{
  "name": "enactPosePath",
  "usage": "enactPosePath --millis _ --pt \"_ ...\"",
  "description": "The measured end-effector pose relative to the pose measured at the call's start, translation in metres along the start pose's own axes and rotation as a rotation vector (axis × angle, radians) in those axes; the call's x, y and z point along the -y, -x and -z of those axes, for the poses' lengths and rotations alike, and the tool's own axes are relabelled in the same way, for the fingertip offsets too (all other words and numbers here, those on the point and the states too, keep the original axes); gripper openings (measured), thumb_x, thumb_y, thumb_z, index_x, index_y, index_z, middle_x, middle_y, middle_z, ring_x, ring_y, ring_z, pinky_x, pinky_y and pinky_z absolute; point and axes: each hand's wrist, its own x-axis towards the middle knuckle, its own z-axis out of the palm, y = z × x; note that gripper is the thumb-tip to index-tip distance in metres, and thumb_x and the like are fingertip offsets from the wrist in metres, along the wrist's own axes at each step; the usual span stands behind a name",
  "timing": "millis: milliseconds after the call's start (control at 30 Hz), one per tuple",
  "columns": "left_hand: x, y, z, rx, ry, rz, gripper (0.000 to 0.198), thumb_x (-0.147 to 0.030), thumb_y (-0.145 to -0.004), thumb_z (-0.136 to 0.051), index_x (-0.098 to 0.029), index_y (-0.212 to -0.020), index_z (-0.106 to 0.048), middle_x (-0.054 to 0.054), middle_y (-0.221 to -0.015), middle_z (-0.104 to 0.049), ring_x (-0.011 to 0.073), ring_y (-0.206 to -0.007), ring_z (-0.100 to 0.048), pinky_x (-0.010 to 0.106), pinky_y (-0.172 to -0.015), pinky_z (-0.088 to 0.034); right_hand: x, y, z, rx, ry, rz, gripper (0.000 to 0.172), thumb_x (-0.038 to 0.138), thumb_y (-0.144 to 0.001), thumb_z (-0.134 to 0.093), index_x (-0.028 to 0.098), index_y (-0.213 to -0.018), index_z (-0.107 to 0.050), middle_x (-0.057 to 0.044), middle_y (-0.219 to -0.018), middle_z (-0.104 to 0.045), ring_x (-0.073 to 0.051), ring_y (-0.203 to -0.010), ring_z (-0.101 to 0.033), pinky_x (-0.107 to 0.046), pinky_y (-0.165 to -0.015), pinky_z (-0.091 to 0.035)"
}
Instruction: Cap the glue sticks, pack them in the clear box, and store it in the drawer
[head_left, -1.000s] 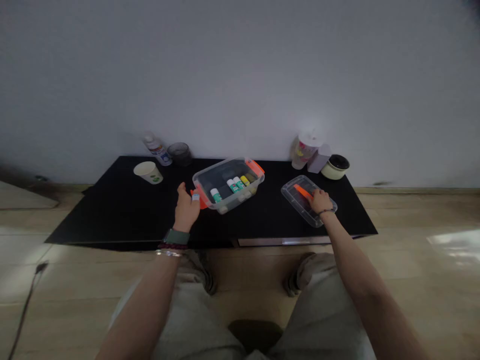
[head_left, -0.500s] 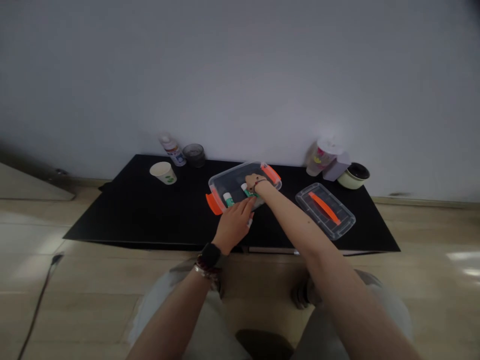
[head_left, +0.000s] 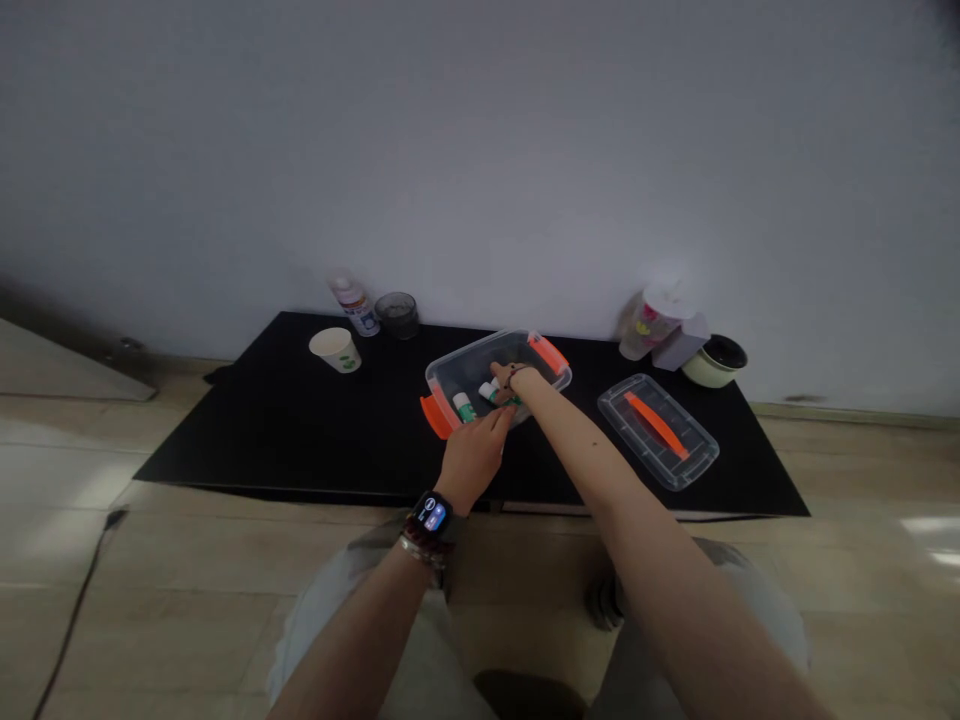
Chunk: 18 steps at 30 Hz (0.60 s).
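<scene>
- R hand [head_left: 508, 380]: comes in from the R, fingers curled down inside box, half closed over a white-capped stick [head_left: 489, 392] w/ green label. Hand hides most of it, so can't tell if it's actually gripped.
- L hand [head_left: 472, 462]: open, fingers extended, tips at near side of box [head_left: 450, 378]. No visible hold on anything.
- Box: clear plastic, no lid, on black table [head_left: 225, 450], orange latch [head_left: 436, 416] at L end. 2nd stick [head_left: 464, 407] lies inside, just L of R hand.
- Lid [head_left: 622, 410]: clear, w/ orange strip, flat on table to R of box.
- Back edge of table: paper cup [head_left: 335, 350], spray can [head_left: 352, 305].
- Tip: best to pinch stick by its barrel, not cap; cap may pull off.
- Tip: L hand on box rim would steady it, stop it sliding.
- Tip: keep R wrist clear of 2nd stick, easy to knock it.
</scene>
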Motion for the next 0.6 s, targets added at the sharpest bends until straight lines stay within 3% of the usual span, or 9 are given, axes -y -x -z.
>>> enactPosePath --millis 233,333,433,500,567,600 --pt "0.001 -0.001 0.000 0.012 0.015 0.023 0.058 -0.003 -0.086 -0.040 -0.019 -0.140 -0.054 0.013 -0.124 -0.070 0.0229 -0.096 -0.070 0.032 -0.079 -0.055 -0.004 0.015 0.010 -0.156 -0.018 0.060 0.063 0.017 -0.079 -0.076 0.018 -0.137 -0.051 -0.018 -0.131 -0.065 -0.030 -0.115 -0.065 -0.035 -0.089 -0.051" --pt "0.004 -0.002 0.002 0.022 0.034 0.046 0.055 -0.004 -0.087 -0.041 -0.019 -0.138 -0.056 0.013 -0.123 -0.070 0.0252 -0.097 -0.070 0.035 -0.077 -0.055 -0.017 0.035 0.019 -0.294 -0.055 0.079 0.055 0.026 -0.088 -0.067 0.018 -0.139 -0.047 -0.017 -0.128 -0.065 -0.027 -0.114 -0.064 -0.036 -0.093 -0.048" --pt "0.012 -0.001 0.008 0.035 0.060 0.094 0.054 -0.004 -0.087 -0.044 -0.021 -0.137 -0.058 0.011 -0.121 -0.071 0.0268 -0.099 -0.070 0.037 -0.080 -0.055 -0.040 0.075 0.018 -0.678 -0.343 0.116 0.048 0.038 -0.093 -0.058 0.018 -0.135 -0.045 -0.011 -0.110 -0.069 -0.024 -0.098 -0.067 -0.036 -0.089 -0.049" --pt "0.016 -0.001 0.014 0.026 0.086 0.126 0.052 -0.006 -0.087 -0.045 -0.022 -0.135 -0.059 0.010 -0.125 -0.070 0.0273 -0.103 -0.069 0.038 -0.084 -0.055 -0.056 0.111 0.006 -0.912 -0.635 0.087 0.043 0.042 -0.089 -0.061 0.019 -0.123 -0.047 -0.005 -0.091 -0.067 -0.020 -0.078 -0.066 -0.034 -0.076 -0.053" --pt "0.015 0.000 0.019 -0.041 0.156 0.132 0.044 -0.014 -0.090 -0.047 -0.020 -0.132 -0.061 0.012 -0.132 -0.065 0.0295 -0.114 -0.065 0.041 -0.093 -0.052 -0.066 0.147 -0.014 -0.974 -0.899 0.080 0.039 0.048 -0.084 -0.064 0.023 -0.108 -0.045 0.000 -0.081 -0.062 -0.016 -0.064 -0.063 -0.031 -0.061 -0.053" --pt "0.011 0.001 0.021 -0.096 0.224 0.122 0.041 -0.020 -0.093 -0.046 -0.018 -0.131 -0.061 0.013 -0.135 -0.063 0.0305 -0.121 -0.062 0.043 -0.099 -0.050 -0.067 0.162 -0.025 -0.944 -1.016 0.089 0.040 0.051 -0.082 -0.066 0.024 -0.101 -0.043 0.002 -0.077 -0.059 -0.015 -0.058 -0.061 -0.029 -0.055 -0.053"
